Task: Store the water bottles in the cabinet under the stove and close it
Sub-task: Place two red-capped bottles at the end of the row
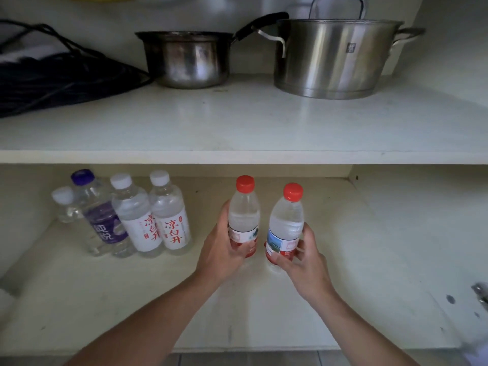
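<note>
Centre frame, our left hand [224, 247] grips one red-capped bottle [243, 215]; our right hand [298, 256] grips another red-capped one [286, 223], four stored bottles [126, 215] lower left

"凉白开" in red on two white-labelled bottles [169, 220], purple-labelled bottle [101, 220] text unclear

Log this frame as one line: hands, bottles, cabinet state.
left hand: grips red-capped bottle | right hand: grips second red-capped bottle | both upright, lower shelf | cabinet: open

Six water bottles [169, 212] stand below, two pots [330, 56] and one dark bag [52, 83] above.
</note>
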